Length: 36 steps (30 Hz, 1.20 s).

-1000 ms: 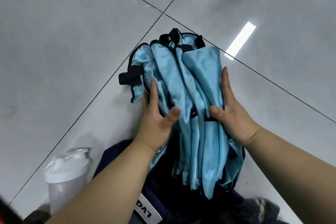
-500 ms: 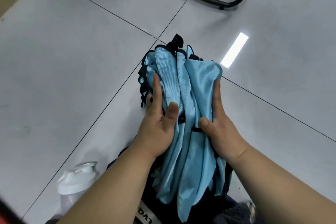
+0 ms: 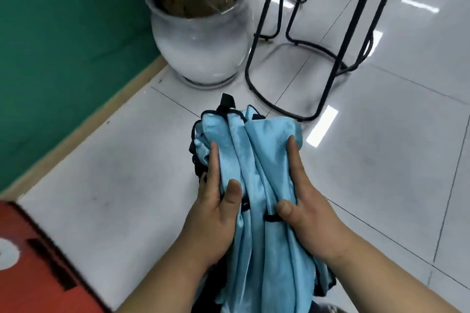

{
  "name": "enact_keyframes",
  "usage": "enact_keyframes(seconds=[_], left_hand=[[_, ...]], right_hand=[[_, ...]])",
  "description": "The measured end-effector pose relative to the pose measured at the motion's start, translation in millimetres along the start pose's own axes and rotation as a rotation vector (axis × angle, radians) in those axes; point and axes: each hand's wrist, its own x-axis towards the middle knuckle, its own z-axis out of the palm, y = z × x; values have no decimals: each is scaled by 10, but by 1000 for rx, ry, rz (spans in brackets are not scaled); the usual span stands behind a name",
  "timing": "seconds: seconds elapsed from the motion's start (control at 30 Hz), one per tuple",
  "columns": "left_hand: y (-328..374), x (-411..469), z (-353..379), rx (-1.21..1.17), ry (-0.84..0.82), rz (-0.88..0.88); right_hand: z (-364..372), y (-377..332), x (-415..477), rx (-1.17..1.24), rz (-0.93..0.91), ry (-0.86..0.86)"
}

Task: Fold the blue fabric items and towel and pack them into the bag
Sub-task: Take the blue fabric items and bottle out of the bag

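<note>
Blue fabric bundle (image 3: 256,160), just short of the white pot (image 3: 201,40), looks light, limp and slippery; left hand (image 3: 216,213) and right hand (image 3: 307,218) grip its gathered middle, likely the surest hold.

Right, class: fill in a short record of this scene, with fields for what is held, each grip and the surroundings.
held item: blue fabric bundle, gathered in long folds, black trim at its far end
left grip: holds the bundle's left side, thumb on the front
right grip: holds the right side, thumb on the front
behind: white plant pot; black metal stand beside it
floor: glossy pale tiles
lower left: red box, blurred
</note>
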Motion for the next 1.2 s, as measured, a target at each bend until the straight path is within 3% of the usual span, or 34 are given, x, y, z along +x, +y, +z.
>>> enact_keyframes(seconds=[0.33, 0.57, 0.77, 1.2], left_hand=[[1629, -1158, -2337, -27, 188, 104], [2217, -2071, -3743, -30, 139, 111], [2437, -2817, -4309, -2, 211, 110], [2324, -4480, -4738, -1, 524, 55]], right_hand=[[824, -3023, 82, -80, -119, -62], [1645, -4578, -271, -122, -142, -51], [2089, -5285, -649, -87, -202, -98], [2997, -5909, -1422, -47, -347, -392]])
